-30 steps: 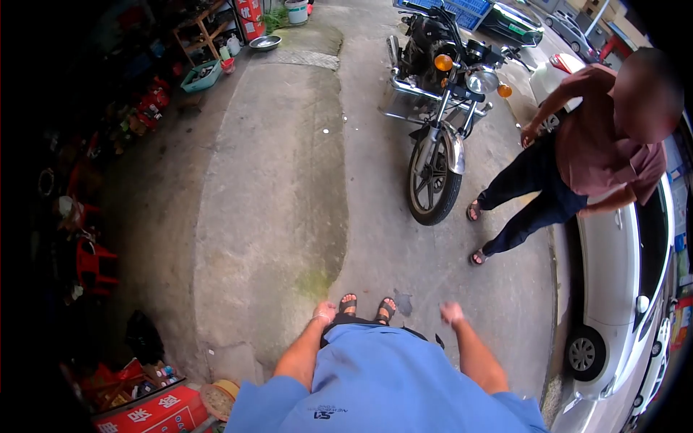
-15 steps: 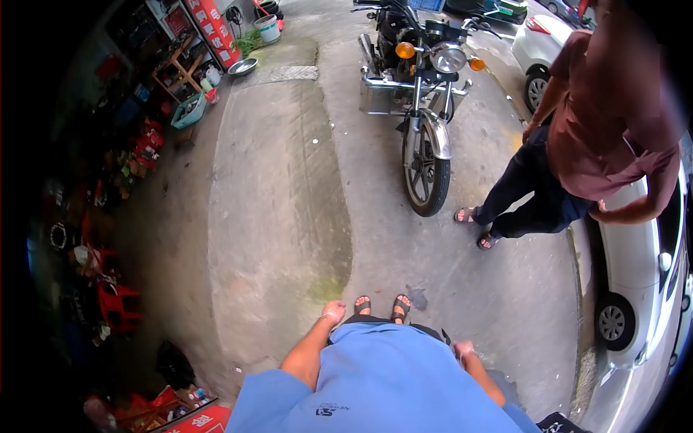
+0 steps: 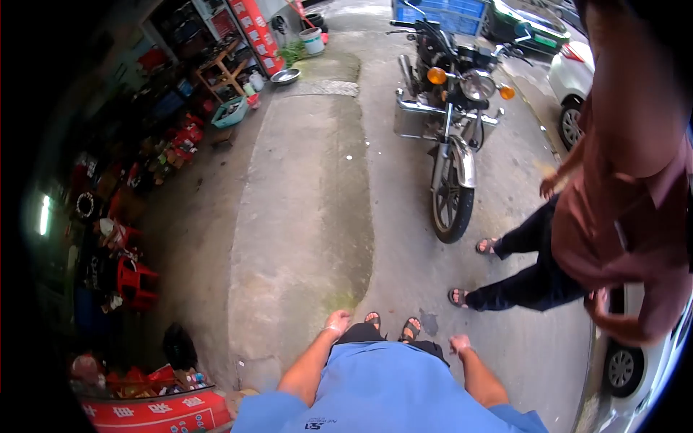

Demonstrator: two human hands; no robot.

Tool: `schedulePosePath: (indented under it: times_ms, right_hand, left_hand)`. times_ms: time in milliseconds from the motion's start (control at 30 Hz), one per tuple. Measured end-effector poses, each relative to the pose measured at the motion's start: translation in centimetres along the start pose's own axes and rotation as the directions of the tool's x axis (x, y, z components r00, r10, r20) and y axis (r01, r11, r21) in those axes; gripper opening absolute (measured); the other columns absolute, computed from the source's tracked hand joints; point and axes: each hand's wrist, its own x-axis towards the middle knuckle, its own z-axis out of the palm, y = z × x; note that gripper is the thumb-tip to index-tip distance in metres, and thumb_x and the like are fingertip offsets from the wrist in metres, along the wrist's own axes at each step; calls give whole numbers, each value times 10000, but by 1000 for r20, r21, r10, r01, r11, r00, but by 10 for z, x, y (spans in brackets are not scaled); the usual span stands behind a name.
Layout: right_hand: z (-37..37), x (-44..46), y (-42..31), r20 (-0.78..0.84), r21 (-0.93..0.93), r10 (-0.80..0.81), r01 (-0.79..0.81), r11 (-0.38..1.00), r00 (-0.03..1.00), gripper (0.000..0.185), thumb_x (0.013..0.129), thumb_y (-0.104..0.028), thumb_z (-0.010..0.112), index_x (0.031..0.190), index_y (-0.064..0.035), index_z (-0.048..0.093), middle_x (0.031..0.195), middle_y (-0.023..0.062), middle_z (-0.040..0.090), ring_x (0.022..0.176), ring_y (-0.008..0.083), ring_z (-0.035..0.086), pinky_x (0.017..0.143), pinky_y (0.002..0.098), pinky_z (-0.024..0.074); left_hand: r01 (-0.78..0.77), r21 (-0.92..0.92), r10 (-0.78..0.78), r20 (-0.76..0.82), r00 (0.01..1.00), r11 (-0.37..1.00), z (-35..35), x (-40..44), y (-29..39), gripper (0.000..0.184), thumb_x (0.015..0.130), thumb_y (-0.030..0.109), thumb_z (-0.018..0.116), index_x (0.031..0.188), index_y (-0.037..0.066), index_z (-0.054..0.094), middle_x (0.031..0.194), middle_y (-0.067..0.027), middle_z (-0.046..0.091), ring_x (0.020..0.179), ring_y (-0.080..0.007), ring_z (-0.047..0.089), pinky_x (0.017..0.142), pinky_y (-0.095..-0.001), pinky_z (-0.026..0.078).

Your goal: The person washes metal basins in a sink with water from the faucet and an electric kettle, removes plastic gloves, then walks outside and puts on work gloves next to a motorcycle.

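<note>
My left hand hangs beside my left thigh, holding nothing that I can see; its fingers look loose and apart. A pale band or glove edge shows at that wrist. On the other side, my right hand is held out a little from my right thigh, also with nothing visible in it and its fingers loosely spread. Neither hand touches anything apart from possibly my dark shorts. Ahead stands a black and chrome motorcycle, its front wheel pointing toward me.
A person in a maroon shirt stands close on the right, beside white cars. Blue crates are behind the motorcycle. Along the left lie a metal basin, a teal tub, a red stool and shop clutter.
My view has shifted, so the motorcycle and shopfront appear farther right and lower. The person in maroon has stepped nearer. My right hand has swung forward from beside my hip.
</note>
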Motion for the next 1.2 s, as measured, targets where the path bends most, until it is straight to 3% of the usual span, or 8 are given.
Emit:
schedulePosePath:
  times_ms: [67, 133, 333, 467, 667, 733, 933, 1200]
  right_hand:
    - [-9, 22, 29, 45, -149, 101, -94, 984, 994, 143, 778, -132, 522, 779, -5, 588, 691, 112, 571, 585, 236, 565, 475, 414, 513]
    - [-17, 66, 67, 84, -330, 152, -116, 937, 985, 156, 781, -135, 538, 824, 2, 600, 770, 122, 616, 648, 257, 598, 522, 394, 531]
    - [-16, 40, -16, 163, -624, 103, 22, 781, 981, 169, 782, -141, 578, 887, -13, 612, 832, 89, 642, 688, 205, 622, 603, 290, 537]
    - [15, 46, -93, -28, -423, 84, -87, 902, 996, 122, 738, -103, 579, 790, 5, 601, 739, 134, 604, 623, 253, 598, 507, 367, 519]
    - [78, 141, -143, 235, -571, -381, 445, 690, 894, 128, 755, -110, 536, 715, 8, 561, 643, 133, 540, 543, 256, 552, 455, 382, 489]
    - [117, 110, -207, 197, -655, -248, 316, 686, 949, 186, 782, -168, 529, 775, 11, 577, 646, 113, 561, 545, 231, 563, 471, 358, 489]
    - [241, -25, -397, 145, -473, -204, 249, 845, 968, 303, 817, -251, 539, 958, 9, 604, 662, 55, 569, 557, 139, 539, 480, 278, 457]
    - [274, -54, -454, 55, -464, -231, 230, 855, 971, 310, 819, -285, 515, 857, 3, 624, 635, 89, 584, 526, 161, 560, 484, 298, 461]
  left_hand:
    - [153, -116, -165, -107, 980, 981, -19, -28, 2, 266, 745, 148, 591, 992, 64, 644, 977, -143, 644, 940, -244, 607, 843, -321, 455]
    - [146, 109, -111, -275, 955, 983, -37, -42, -19, 264, 726, 134, 593, 978, 81, 652, 986, -135, 643, 944, -255, 606, 841, -328, 458]
    - [377, -15, -356, -361, 862, 926, -54, -59, -99, 269, 699, 116, 592, 957, 98, 666, 980, -129, 646, 946, -255, 606, 849, -334, 457]
    - [423, -129, -443, -248, 862, 897, -55, -34, -120, 254, 734, 168, 596, 957, 72, 669, 941, -120, 662, 901, -226, 629, 807, -320, 468]
    - [453, -219, -491, -176, 853, 864, -98, 52, -166, 286, 761, 232, 602, 968, 44, 662, 931, -113, 666, 890, -206, 630, 813, -319, 468]
    - [450, -41, -451, -144, 881, 892, -141, 69, -119, 281, 782, 179, 561, 1000, 26, 648, 964, -130, 657, 909, -216, 625, 825, -320, 465]
    - [336, -554, -437, -56, 898, 762, -237, 150, -67, 253, 783, 26, 497, 1010, -2, 606, 818, -109, 640, 660, -182, 607, 618, -280, 497]
    - [202, -454, -278, -107, 955, 868, -370, 266, -24, 209, 791, 7, 484, 968, -36, 587, 782, -91, 614, 590, -147, 560, 534, -268, 471]
